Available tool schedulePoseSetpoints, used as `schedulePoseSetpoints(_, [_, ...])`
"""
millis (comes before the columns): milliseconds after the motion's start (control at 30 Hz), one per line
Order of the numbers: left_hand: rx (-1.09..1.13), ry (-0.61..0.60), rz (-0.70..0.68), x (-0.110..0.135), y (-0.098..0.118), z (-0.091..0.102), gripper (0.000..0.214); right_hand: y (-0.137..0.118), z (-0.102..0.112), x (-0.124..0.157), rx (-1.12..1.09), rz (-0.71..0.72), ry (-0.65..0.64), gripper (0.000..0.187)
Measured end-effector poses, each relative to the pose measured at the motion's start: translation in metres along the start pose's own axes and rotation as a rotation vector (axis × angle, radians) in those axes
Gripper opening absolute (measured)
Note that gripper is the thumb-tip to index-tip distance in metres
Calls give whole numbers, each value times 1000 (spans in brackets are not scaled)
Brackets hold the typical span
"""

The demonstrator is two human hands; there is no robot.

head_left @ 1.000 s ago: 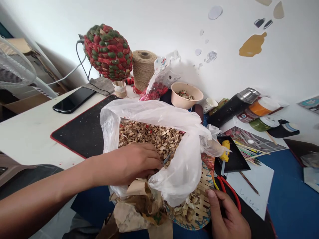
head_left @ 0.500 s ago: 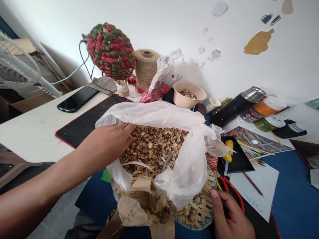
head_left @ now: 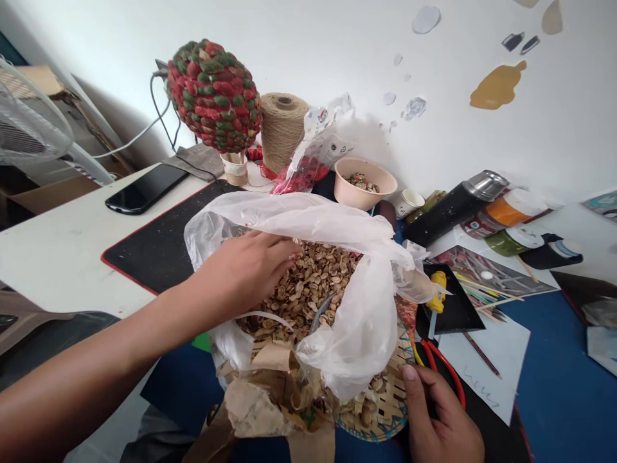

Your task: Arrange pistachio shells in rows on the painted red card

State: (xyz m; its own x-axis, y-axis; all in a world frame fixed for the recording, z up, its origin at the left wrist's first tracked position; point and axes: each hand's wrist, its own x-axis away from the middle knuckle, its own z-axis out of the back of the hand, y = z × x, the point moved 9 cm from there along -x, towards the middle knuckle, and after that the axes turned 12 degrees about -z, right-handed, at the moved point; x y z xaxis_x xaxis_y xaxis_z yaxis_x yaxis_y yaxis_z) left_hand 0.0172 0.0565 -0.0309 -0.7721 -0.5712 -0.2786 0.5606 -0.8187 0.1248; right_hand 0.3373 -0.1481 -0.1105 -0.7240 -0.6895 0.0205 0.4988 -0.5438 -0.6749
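My left hand [head_left: 255, 263] reaches over the mouth of a white plastic bag [head_left: 366, 315], above a heap of pistachio shells [head_left: 313, 273]. Its fingers are extended and slightly bent, the tips near the shells and partly hidden; I see nothing held in them. My right hand [head_left: 441, 411] pinches the rim of a round woven bamboo tray [head_left: 398, 379] with blue lacing. The bag rests on this tray, where more loose shells [head_left: 361, 408] lie at the front. Torn brown paper [head_left: 255, 408] hangs over the near side of the bag.
Behind the bag stand a red-and-green shell-covered ball [head_left: 214, 96], a twine spool [head_left: 283, 132] and a pink bowl [head_left: 365, 183] of shells. To the right are a black flask [head_left: 453, 209], a yellow glue gun [head_left: 438, 289], red-handled pliers [head_left: 448, 370] and pencils. A phone [head_left: 146, 188] lies left.
My left hand has moved right and slightly up, from the bag's left side further over the shells. My right hand stays at the tray's rim. The view has shifted slightly.
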Motion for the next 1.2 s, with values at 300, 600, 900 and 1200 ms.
schedulePoseSetpoints(300, [111,-132,-289,13,49,-31,11,28,2,-25,55,57,-53,85])
schedulePoseSetpoints(600, [23,-81,-254,10,33,-27,17,4,0,-1,9,-3,2,87])
schedulePoseSetpoints(900, [286,161,-196,19,20,-1,24,20,3,-24,46,132,-68,76])
schedulePoseSetpoints(1200, [497,177,-156,25,13,7,20,13,0,-19,22,119,-66,81])
